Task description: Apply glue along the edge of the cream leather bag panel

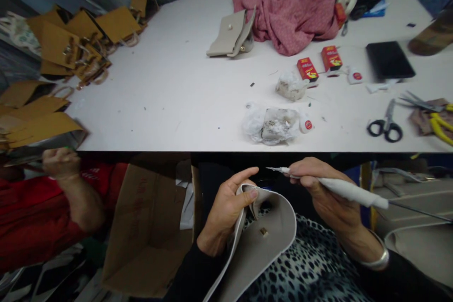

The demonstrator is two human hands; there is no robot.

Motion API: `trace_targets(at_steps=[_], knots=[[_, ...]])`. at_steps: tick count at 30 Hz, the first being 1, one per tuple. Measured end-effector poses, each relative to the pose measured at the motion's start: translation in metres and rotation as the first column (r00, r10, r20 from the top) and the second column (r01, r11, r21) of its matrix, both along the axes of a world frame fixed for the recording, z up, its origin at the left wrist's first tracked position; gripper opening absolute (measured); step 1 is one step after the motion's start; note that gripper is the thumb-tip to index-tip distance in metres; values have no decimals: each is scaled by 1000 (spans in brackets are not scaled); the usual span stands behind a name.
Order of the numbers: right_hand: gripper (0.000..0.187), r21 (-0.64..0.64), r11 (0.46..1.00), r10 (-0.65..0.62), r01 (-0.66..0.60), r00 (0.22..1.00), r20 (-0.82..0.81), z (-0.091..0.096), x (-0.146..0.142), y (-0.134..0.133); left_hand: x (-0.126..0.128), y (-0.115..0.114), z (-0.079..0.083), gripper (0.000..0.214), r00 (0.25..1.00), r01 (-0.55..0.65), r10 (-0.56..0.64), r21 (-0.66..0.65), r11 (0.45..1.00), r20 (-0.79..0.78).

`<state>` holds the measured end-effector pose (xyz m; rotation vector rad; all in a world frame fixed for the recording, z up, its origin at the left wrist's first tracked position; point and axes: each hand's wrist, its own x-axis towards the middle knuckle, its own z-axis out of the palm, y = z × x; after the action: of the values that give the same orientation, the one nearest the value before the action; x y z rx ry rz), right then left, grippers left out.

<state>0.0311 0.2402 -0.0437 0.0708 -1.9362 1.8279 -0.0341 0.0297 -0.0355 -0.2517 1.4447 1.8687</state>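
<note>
On the near side of the white table (170, 99), your left hand (224, 205) pinches the beige handbag (269, 252), likely light, supple, best held by its edge; your right hand (329, 193) clamps the white-wrapped pointed tool (350, 190).

L grip (226, 207) pinches grey bag pc. (274, 252); R grip (327, 198) has wrapped tool (350, 191), blurry tip (277, 169) prob. metal.

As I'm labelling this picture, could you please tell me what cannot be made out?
Head view throughout:
Curved beige bag piece: lower end cut off by bottom edge.
Slender white-wrapped metal tool: partly hidden by right hand, rear end cut off by right edge.
Red-and-yellow cardboard boxes: finer print too small.
</note>
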Motion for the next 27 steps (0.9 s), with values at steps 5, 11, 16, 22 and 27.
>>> trace_targets(at_steps=[5,11,16,22,27], knots=[[11,-54,996,-71,74,996,50,2,2,-2,2,-4,3,33,998,57,-56,-87,995,18],[11,-99,991,-80,88,993,83,1,8,-7,4,-6,6,25,1000,11,-13,-122,993,-17],[11,-89,986,-131,142,984,118,6,15,-13,4,-6,7,29,994,-110,111,-53,993,23],[25,-109,973,-186,204,969,161,14,23,-20,4,-14,11,35,988,-156,156,-39,987,-22],[25,-25,954,-287,298,935,207,29,35,-26,-6,-35,29,37,915,-357,332,-80,931,-228]])
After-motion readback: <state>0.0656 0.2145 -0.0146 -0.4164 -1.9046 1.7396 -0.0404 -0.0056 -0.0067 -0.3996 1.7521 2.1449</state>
